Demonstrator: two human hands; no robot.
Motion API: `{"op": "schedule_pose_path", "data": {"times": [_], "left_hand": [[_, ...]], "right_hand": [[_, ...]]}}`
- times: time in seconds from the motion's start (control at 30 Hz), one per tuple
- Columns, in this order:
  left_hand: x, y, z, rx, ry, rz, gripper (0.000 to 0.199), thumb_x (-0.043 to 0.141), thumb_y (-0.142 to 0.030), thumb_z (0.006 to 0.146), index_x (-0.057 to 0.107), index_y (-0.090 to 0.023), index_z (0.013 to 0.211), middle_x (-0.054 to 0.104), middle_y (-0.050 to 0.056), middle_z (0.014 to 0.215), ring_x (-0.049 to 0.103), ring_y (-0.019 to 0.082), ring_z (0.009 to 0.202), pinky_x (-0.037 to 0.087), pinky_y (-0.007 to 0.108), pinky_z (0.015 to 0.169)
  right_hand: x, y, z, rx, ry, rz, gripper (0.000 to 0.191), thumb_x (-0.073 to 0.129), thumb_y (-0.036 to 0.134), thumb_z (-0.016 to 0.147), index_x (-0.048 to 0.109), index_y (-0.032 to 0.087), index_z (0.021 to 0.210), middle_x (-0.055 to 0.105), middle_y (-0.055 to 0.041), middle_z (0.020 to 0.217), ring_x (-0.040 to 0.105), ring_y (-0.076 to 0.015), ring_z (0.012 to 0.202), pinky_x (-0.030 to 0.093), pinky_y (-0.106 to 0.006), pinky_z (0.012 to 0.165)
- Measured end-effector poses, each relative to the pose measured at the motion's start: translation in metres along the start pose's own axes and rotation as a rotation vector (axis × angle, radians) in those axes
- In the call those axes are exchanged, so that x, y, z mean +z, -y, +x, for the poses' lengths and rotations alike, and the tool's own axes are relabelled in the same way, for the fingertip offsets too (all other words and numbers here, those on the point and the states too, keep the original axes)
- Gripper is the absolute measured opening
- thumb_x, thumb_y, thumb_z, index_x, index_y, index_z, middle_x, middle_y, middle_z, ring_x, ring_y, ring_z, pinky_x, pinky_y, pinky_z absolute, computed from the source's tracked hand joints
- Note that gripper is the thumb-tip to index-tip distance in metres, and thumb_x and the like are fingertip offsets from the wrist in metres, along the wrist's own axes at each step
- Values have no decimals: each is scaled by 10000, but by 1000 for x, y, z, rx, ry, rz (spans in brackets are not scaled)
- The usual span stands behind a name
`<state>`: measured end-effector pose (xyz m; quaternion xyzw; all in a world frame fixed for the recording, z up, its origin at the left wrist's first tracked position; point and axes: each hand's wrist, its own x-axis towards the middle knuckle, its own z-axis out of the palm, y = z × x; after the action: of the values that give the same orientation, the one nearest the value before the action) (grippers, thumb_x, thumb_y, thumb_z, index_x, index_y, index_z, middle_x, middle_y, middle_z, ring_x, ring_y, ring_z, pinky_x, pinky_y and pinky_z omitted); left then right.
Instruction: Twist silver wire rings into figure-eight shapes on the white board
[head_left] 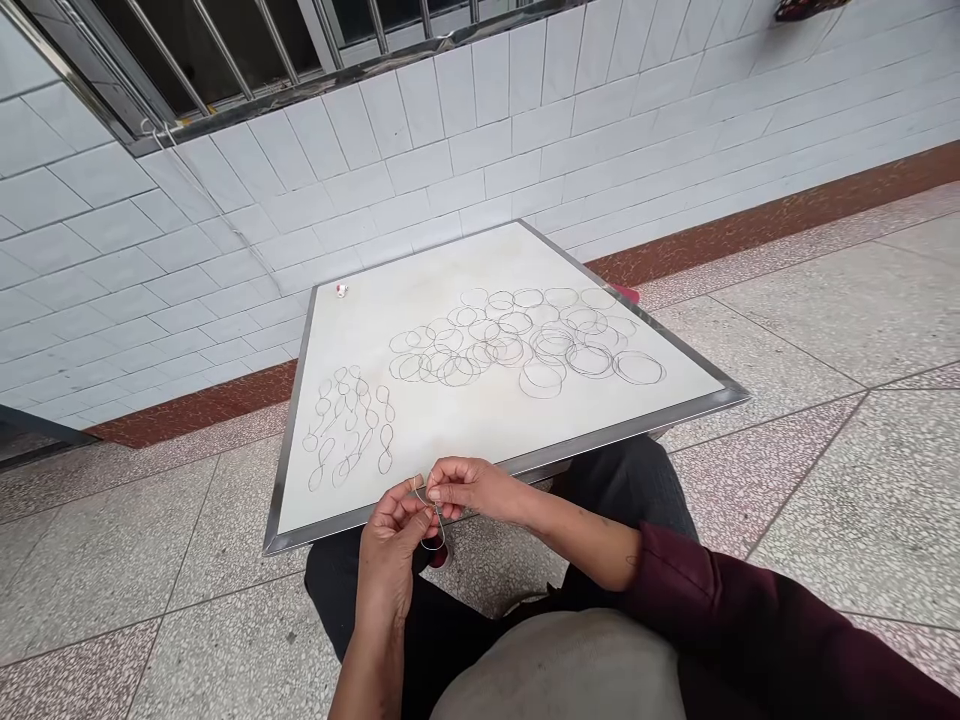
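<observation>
- Your left hand point(401, 525) pinches a thin wire loop point(431, 549) between thumb and index finger, the other fingers curled loosely.
- Your right hand point(465, 487) pinches the same loop just beside it, thumb against forefinger, at the table's near edge.
- The loop is slim, smooth and pale, rounded at the bottom.
- The table point(360, 330) has a smooth off-white top, faintly stained, in a grey metal rim point(652, 413).
- Round wire rings point(517, 323) overlap across its middle and right; twisted wire chains point(385, 437) (like strings of little eights) lie at left.
- Behind stands a glossy white tiled wall point(450, 170); the floor point(225, 540) is speckled stone.
- Your fingers hide where the loop crosses; a small red-and-white object point(342, 290) is too tiny to identify.
</observation>
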<state>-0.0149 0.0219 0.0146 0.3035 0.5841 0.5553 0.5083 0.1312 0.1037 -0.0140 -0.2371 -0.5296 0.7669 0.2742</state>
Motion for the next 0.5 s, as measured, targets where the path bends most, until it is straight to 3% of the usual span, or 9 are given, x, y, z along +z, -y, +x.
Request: {"op": "schedule_pose_path", "data": {"times": [0.3, 0.5], "left_hand": [[2, 6, -1, 18, -55, 14, 463, 825, -259, 610, 654, -169, 1030, 644, -22, 715, 608, 129, 640, 451, 212, 516], [7, 12, -3, 109, -102, 35, 330, 798, -274, 662, 662, -170, 945, 636, -18, 712, 577, 106, 590, 415, 195, 473]], "right_hand": [[2, -4, -2, 15, -27, 32, 372, 765, 504, 724, 644, 171, 838, 626, 12, 737, 543, -100, 644, 428, -238, 612], [8, -2, -3, 65, -85, 122, 394, 807, 497, 668, 628, 164, 778, 622, 14, 721, 513, -91, 631, 401, -232, 614]]}}
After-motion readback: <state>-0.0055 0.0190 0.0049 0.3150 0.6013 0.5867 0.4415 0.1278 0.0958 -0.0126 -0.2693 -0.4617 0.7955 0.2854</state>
